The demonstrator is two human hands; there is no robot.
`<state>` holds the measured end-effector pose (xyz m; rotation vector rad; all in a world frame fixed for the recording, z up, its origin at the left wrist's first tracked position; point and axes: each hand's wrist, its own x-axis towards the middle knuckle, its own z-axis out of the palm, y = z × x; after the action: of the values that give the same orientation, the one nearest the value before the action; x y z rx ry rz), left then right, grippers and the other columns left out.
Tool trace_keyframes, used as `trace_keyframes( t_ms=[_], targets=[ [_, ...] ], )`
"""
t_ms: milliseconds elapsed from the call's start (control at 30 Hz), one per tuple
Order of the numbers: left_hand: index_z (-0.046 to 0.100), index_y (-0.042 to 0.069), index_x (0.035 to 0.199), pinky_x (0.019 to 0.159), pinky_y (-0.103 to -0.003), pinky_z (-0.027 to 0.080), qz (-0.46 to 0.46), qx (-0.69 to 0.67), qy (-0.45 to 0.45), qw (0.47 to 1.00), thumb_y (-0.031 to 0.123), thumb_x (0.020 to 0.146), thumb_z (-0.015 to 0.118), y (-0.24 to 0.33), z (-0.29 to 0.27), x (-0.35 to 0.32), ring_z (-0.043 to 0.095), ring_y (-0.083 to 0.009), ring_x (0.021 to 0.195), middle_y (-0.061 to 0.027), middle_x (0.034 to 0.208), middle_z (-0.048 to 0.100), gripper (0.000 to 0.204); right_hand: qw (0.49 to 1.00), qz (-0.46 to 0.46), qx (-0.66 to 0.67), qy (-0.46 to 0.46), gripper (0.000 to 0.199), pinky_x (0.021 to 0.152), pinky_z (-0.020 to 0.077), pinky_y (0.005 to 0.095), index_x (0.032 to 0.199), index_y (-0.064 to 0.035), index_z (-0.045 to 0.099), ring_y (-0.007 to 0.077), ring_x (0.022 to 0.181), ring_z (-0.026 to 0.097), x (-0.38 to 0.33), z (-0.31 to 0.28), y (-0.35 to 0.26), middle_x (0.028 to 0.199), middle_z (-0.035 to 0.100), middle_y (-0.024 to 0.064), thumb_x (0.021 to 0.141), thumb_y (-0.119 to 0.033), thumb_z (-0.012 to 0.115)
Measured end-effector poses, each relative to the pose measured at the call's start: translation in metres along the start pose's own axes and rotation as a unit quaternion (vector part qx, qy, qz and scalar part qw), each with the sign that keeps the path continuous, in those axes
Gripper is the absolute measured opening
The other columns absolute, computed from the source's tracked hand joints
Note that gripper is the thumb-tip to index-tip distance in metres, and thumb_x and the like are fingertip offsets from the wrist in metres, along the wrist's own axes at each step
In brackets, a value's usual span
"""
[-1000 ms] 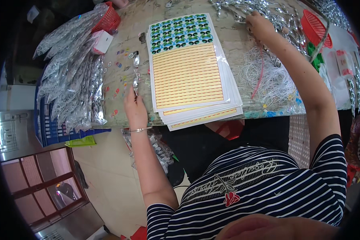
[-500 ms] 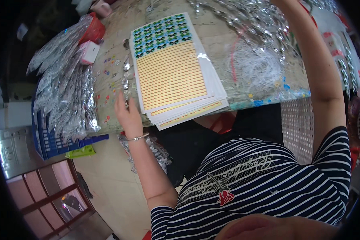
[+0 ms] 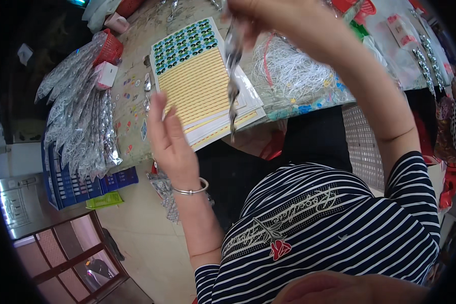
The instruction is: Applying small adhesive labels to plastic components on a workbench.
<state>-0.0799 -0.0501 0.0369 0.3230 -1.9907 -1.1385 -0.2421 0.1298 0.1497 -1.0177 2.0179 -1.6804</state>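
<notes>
My right hand [image 3: 256, 20] is raised over the far part of the table, fingers closed round the top of a shiny silver twisted strip [image 3: 232, 91]. The strip hangs down in front of a stack of sticker sheets [image 3: 192, 83], past their right side. Green-blue round stickers cover the top of the uppermost sheet, with rows of narrow yellow labels below. Close to the stack's lower left corner, my left hand [image 3: 175, 144] is open and holds nothing, its fingers pointing up and away. A small silver piece [image 3: 147, 83] lies on the table just beyond those fingertips.
Clear-wrapped silver strips [image 3: 81, 111] pile up at left over a blue basket [image 3: 61, 185]. A white box [image 3: 105, 76] and red basket [image 3: 109, 48] stand beside them. White strings [image 3: 294, 66] lie right of the sheets. Loose stickers dot the table [image 3: 129, 109].
My right hand has come from the far right edge to above the sheets, bringing the silver twisted strip into view. My left hand has lifted off the table's edge area, nearer the camera.
</notes>
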Motion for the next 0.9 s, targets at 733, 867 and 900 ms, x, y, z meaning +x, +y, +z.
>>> trace_keyframes(
  t_ms=[733,867,900],
  targets=[
    [0.059,0.0,0.107,0.053,-0.017,0.041,-0.29,-0.106,-0.215,0.927,0.015,0.097,0.049,-0.017,0.001,-0.085,0.051,-0.0035,0.067,-0.0005,0.089,0.059,0.02,0.934,-0.105,-0.337,0.061,0.019,0.079,0.0462,0.0366,0.094,-0.0037,0.066,0.0304,0.094,0.053,-0.049,0.037,0.201,0.095,0.055,0.0124,0.077,-0.012,0.068],
    [0.058,0.0,0.112,0.054,-0.017,0.042,-0.306,-0.104,-0.222,0.92,0.013,0.096,0.05,-0.026,-0.006,-0.095,0.052,-0.0038,0.068,-0.0008,0.093,0.06,0.022,0.924,-0.077,-0.368,0.07,0.013,0.081,0.0457,0.038,0.088,-0.0034,0.065,0.0319,0.095,0.052,-0.041,0.046,0.204,0.095,0.055,0.0114,0.077,-0.011,0.067],
    [0.058,0.0,0.113,0.055,-0.017,0.042,-0.311,-0.109,-0.214,0.92,0.013,0.096,0.05,-0.026,-0.006,-0.097,0.052,-0.004,0.068,-0.0011,0.094,0.06,0.023,0.924,-0.078,-0.367,0.069,0.013,0.081,0.0457,0.038,0.088,-0.0034,0.065,0.0319,0.095,0.052,-0.04,0.047,0.206,0.095,0.055,0.0114,0.077,-0.011,0.067]
  ],
)
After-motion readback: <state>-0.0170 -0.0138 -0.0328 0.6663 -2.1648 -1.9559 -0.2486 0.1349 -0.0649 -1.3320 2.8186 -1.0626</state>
